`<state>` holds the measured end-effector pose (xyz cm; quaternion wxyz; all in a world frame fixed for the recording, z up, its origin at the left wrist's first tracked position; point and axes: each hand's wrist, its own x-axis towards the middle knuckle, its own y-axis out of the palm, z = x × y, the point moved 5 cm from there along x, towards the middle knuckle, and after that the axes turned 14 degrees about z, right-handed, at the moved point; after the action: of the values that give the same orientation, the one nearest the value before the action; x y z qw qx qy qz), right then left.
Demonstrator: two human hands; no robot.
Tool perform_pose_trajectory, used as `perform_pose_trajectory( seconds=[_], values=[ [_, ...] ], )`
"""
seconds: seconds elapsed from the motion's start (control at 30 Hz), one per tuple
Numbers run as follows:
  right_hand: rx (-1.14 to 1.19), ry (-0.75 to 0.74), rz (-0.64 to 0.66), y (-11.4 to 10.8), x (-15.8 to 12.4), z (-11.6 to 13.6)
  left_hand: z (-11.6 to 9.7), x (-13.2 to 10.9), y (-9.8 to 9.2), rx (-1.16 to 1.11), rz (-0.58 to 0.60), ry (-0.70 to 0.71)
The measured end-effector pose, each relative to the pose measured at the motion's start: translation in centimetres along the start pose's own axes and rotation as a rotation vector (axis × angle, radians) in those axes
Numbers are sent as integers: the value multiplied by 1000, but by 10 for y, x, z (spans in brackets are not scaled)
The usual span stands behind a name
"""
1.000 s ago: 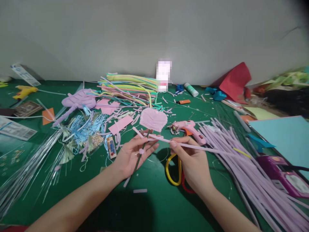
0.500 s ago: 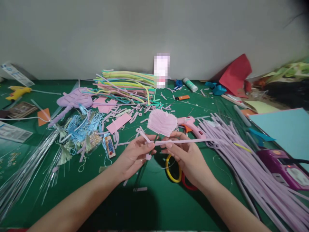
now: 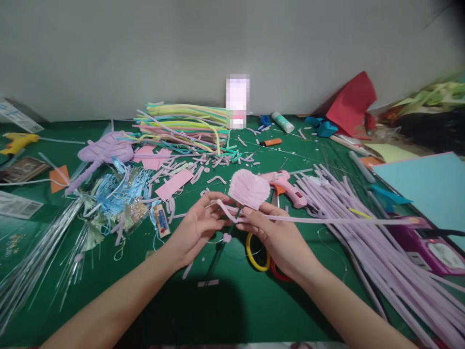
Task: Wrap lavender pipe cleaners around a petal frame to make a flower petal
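Observation:
A lilac pipe cleaner (image 3: 327,221) is bent around a thin dark stem below a pale pink heart-shaped piece (image 3: 250,189) of fuzzy pipe cleaner. My right hand (image 3: 278,230) pinches the pipe cleaner and the stem between thumb and fingers. The long free end stretches out to the right. My left hand (image 3: 194,230) is curled at the short bent end, its fingertips against it; part of that grip is hidden. Below the left fingertips hangs a small lilac bead-like piece (image 3: 226,237). Under my right hand lie scissors with yellow and red handles (image 3: 257,264).
Loose lilac pipe cleaners (image 3: 378,257) spread to the right, beside a purple power strip (image 3: 432,242). A pink glue gun (image 3: 290,189) lies behind my right hand. Blue tassels (image 3: 125,194) and clear sticks (image 3: 39,257) are at left, coloured pipe cleaners (image 3: 185,126) behind.
My right hand has shifted left to the stem and now pinches there. The short pipe cleaner end has folded into a sharper bend, and the long end reaches farther right.

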<state>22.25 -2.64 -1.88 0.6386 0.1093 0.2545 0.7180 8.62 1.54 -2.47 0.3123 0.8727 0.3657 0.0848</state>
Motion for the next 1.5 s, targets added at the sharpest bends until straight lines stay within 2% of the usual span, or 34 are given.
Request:
perform_pose_trajectory(
  seconds=[0.1, 0.23, 0.3, 0.47, 0.57, 0.77, 0.87, 1.1, 1.33, 1.4, 1.5],
  values=[
    [-39, 9, -27, -3, 0, -2, -15, -1, -5, 87, -5, 35],
    [-53, 17, -51, -5, 0, -3, -32, -5, -6, 507, -73, 54],
    [-32, 13, -59, -5, -1, -4, -35, -6, -5, 660, -117, 49],
    [38, 44, -52, -3, -3, -4, -34, -6, -2, 741, -144, 52],
    [56, 64, -39, -1, -4, -5, -36, -8, 0, 912, -151, 81],
    [46, 65, -42, -2, -5, -8, -42, -13, 13, 1426, -71, 270],
    [26, 60, -47, -2, -5, -8, -42, -14, 18, 1600, -46, 307],
    [-111, 31, 51, 3, -2, -5, -43, -16, 21, 1737, 71, 256],
    [-497, -45, -153, -20, -6, 11, -47, -15, 7, 1830, 129, 238],
    [-576, -36, -130, -23, -7, 15, -45, -13, 0, 1891, 160, 228],
    [-685, 35, -26, -21, -6, 15, -39, -11, -10, 1971, 255, 188]
  ],
)
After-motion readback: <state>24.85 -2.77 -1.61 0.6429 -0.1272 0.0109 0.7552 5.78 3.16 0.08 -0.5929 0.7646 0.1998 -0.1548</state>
